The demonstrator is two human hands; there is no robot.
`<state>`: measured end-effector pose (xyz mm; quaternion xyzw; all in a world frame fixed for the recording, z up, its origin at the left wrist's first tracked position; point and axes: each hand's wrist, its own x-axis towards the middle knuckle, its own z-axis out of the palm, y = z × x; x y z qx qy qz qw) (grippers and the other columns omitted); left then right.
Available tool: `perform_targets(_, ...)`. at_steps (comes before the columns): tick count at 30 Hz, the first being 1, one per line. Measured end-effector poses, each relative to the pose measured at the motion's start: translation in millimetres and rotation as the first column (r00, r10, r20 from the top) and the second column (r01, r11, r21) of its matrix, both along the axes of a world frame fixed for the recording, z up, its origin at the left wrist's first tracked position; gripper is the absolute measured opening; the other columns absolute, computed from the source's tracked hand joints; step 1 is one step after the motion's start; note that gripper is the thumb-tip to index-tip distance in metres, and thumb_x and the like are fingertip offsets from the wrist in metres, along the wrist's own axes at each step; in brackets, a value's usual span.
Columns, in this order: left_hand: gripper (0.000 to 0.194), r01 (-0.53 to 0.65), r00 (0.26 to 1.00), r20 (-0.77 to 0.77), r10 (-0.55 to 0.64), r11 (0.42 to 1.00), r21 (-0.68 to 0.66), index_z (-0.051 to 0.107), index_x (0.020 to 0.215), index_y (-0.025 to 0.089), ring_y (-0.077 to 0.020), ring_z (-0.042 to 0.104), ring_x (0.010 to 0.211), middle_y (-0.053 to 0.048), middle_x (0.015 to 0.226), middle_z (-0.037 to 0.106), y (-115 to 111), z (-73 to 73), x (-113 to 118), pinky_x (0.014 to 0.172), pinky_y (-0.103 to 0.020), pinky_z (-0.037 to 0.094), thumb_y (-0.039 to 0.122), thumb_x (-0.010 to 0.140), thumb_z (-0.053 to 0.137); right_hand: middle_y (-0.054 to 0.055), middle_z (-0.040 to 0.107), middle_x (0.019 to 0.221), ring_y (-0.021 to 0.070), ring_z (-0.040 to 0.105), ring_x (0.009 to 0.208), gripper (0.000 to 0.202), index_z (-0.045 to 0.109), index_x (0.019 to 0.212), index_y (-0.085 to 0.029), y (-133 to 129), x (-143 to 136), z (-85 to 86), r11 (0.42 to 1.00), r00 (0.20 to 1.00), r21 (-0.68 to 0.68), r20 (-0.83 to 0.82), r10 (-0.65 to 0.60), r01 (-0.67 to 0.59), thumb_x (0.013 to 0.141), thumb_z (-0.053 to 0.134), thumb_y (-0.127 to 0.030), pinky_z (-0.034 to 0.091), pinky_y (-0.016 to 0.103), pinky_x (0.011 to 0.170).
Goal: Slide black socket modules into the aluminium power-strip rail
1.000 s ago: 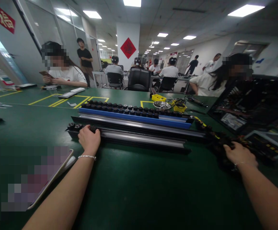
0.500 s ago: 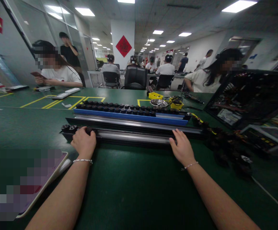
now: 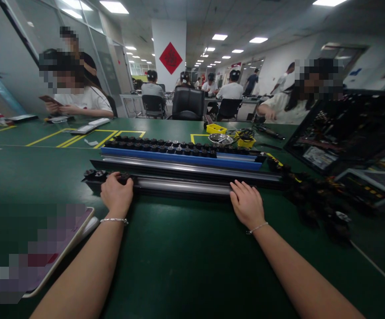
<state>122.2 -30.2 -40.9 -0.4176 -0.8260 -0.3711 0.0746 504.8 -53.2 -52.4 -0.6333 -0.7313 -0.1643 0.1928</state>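
Across the green table lies a long black rail with a shiny metal inner face, nearest to me. Small black parts sit in its left end. My left hand curls over that end, thumb and fingers closed around a small black part partly hidden by them. My right hand rests on the rail's right end, fingers stretched out and pointing away from me. Behind lies a second black rail with a bare metal face. Farther back, a blue rail carries rows of small black parts.
A phone lies beside my left forearm. At right are a heap of dark parts, a grey-black box and an open computer case. Beyond the rails stand a metal dish and yellow trays. People sit across the table.
My right hand has moved left along the nearest rail, and its fingers now lie closer together over it. My left hand stays at the left end. The person at right now shows a hand.
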Motion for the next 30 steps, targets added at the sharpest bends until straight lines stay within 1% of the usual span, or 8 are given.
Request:
perform_targets(9,0.041,0.004,1.0,0.02,-0.004,1.0,0.002,0.053,0.108,0.02,-0.0293,0.055,0.102,-0.009,0.104,0.064,2.0,-4.0,-3.8,0.085,-0.044,0.043,0.041,0.073,0.055,0.004,0.054,0.129,0.0223,0.044,0.121,0.043,0.055,0.123,-0.019,0.5,0.7,-0.6,1.0,1.0,-0.001,0.0,-0.004,0.004,0.091,0.029,-0.035,0.03,0.042,0.101)
perform_targets(14,0.04,-0.001,1.0,-0.015,0.001,1.0,-0.022,0.055,0.105,0.019,-0.0304,0.056,0.1,-0.011,0.103,0.065,1.9,-2.4,-1.1,0.083,-0.045,0.043,0.042,0.072,0.056,0.005,0.054,0.129,0.0223,0.044,0.12,0.043,0.055,0.123,-0.019,0.6,0.8,-0.9,1.0,1.0,0.006,-0.001,0.001,-0.001,0.091,0.031,-0.034,0.03,0.042,0.101)
perform_targets(18,0.039,0.0,0.999,-0.033,-0.001,0.999,-0.036,0.056,0.102,0.018,-0.0302,0.058,0.099,-0.011,0.101,0.066,1.5,0.4,0.6,0.086,-0.045,0.041,0.043,0.071,0.056,0.004,0.054,0.129,0.0223,0.044,0.12,0.042,0.055,0.122,-0.019,-0.1,0.5,-0.8,1.0,1.0,0.012,-0.005,0.001,-0.001,0.091,0.031,-0.034,0.03,0.042,0.101)
perform_targets(23,0.038,0.011,0.999,-0.049,-0.013,0.999,-0.044,0.057,0.1,0.019,-0.0294,0.059,0.097,-0.009,0.098,0.067,0.3,1.7,2.6,0.087,-0.044,0.041,0.043,0.071,0.056,0.004,0.053,0.129,0.0222,0.044,0.12,0.043,0.055,0.123,-0.019,-0.2,0.4,-0.8,1.0,1.0,0.01,-0.006,-0.001,0.001,0.091,0.031,-0.034,0.029,0.041,0.101)
perform_targets(30,0.039,0.037,0.999,-0.039,-0.038,0.998,-0.042,0.055,0.103,0.018,-0.028,0.059,0.098,-0.009,0.101,0.066,1.4,-0.9,3.3,0.085,-0.04,0.041,0.042,0.071,0.056,0.004,0.054,0.128,0.0218,0.045,0.12,0.042,0.055,0.122,-0.02,1.0,1.7,-2.6,1.0,1.0,0.02,-0.019,0.004,-0.003,0.09,0.032,-0.034,0.03,0.042,0.101)
